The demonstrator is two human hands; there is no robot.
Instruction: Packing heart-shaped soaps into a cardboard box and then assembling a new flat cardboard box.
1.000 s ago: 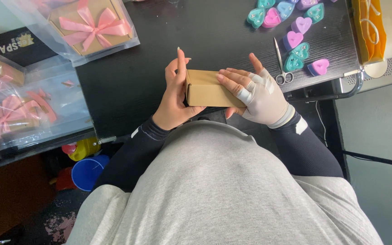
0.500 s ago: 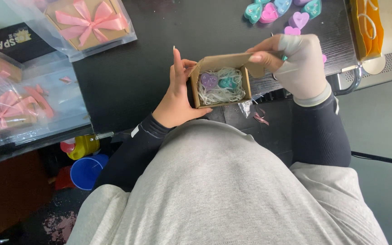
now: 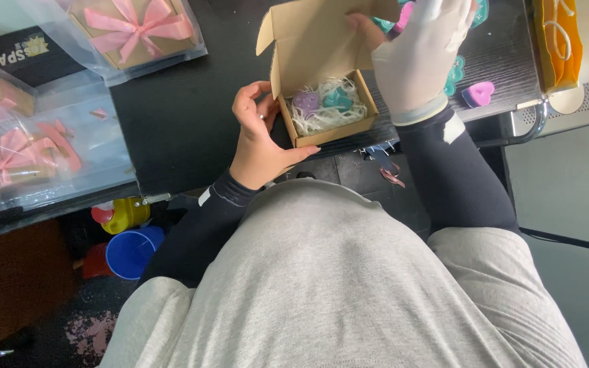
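Note:
A small brown cardboard box (image 3: pixel 327 133) sits open at the near edge of the black table (image 3: pixel 185 116). White paper shreds fill it, with a purple heart (image 3: pixel 306 102) and a teal heart (image 3: pixel 337 99) on top. My left hand (image 3: pixel 260 140) holds the box's left side, thumb along its front. My right hand (image 3: pixel 420 58), in a white glove, is raised over the lid (image 3: pixel 315 37) and pinches the lid's top edge with the fingertips.
Clear bags with brown gift boxes tied with pink bows (image 3: pixel 134 24) lie at the left (image 3: pixel 15 153). Loose pink (image 3: pixel 478 93) and teal hearts lie to the right. An orange packet (image 3: pixel 557 41) is far right. A blue bucket (image 3: pixel 131 252) stands under the table.
The box was shut in both hands, then opened. Now its lid stands fully up, my right hand has risen to the lid's edge, and my left hand has shifted to the box's side.

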